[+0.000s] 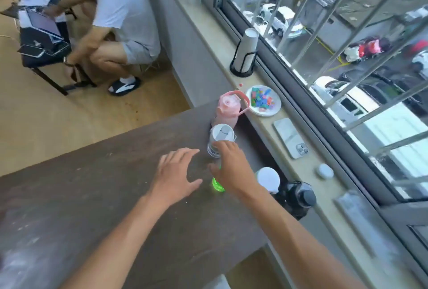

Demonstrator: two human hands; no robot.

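Wide dark brown wooden table (92, 196) fills the view, pale stone window ledge (308, 166) running along its right edge. At the table's far corner stands the pink plastic water bottle with a loop handle (228, 110), and just in front of it, touching or nearly so, is the clear tumbler with a white flip lid (221, 134).

Left hand (176, 173) hovers over bare table, fingers spread and straight, holding nothing. Right hand (232, 168) reaches forward, fingertips at the tumbler's near side. Under its palm glows the small bright green translucent cap or bottle top (217, 185). It's mostly covered, so I cannot tell whether the right fingers grip anything or only rest there.

To do this well, I'd say: bring the left hand in to steady the tumbler low on its body, then wrap it squarely. The pink bottle crowds behind, so draw it straight back toward the body, clear of the green piece.
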